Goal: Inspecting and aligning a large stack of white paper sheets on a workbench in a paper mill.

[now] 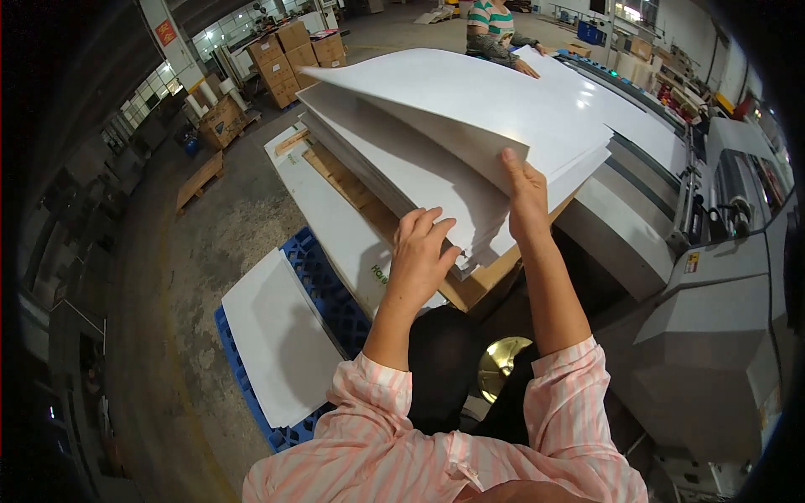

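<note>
A tall stack of large white sheets [394, 155] lies in front of me on a wooden base. The glossy top sheet [470, 92] is bent up along its near side, leaving a gap over the stack. My right hand [528, 197] grips this sheet near its raised corner, the thumb on its upper face and the other fingers mostly hidden. At the stack's near left corner is my left hand [422, 251], its fingers apart and curved over the sheets' edge. No sheet shows pinched in it.
A blue plastic pallet [306, 260] bearing more white sheets [281, 344] stands at the lower left. To the right is a grey machine [713, 327] with a sheet-covered feed table [625, 109]. A co-worker [495, 33] reaches over it. Cardboard boxes [293, 54] stand farther back.
</note>
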Demonstrator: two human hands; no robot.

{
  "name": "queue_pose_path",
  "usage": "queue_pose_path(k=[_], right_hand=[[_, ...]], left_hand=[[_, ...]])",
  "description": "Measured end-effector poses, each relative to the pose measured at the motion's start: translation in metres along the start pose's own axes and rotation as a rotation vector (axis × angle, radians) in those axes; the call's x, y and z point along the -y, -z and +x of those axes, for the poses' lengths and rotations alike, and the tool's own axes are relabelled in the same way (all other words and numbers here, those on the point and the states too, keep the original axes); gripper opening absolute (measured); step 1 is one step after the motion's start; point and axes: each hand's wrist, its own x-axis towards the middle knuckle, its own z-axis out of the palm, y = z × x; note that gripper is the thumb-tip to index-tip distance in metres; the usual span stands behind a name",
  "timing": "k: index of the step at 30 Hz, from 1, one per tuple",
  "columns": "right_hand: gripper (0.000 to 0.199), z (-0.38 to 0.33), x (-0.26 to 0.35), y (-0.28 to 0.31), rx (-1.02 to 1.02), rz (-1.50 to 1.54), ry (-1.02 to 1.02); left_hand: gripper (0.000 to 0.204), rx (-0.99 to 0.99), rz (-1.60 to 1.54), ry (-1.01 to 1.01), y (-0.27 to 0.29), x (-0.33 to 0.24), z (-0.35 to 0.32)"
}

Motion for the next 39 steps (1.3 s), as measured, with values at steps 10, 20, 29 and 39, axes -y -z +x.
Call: queue_pose_path(k=[10,20,29,39], right_hand=[[0.020,-0.013,0.005,-0.001,0.423,-0.924,0.464],[0.026,-0.015,0.011,-0.004,0.310,-1.302,0.490],[0.035,-0.033,0.041,-0.029,0.370,-1.198,0.441],[0.017,-0.028,0.031,-0.031,0.257,-1.105,0.237]], left_hand=[[0.034,0.004,-0.061,0.066,0.006,0.001,0.001],[0.036,-0.153,-0.258,0.280,0.005,-0.016,0.008],[0.045,-0.474,-1.624,0.663,-0.029,0.019,0.011],[0.057,-0.394,-1.431,0.627,-0.036,0.018,0.013]])
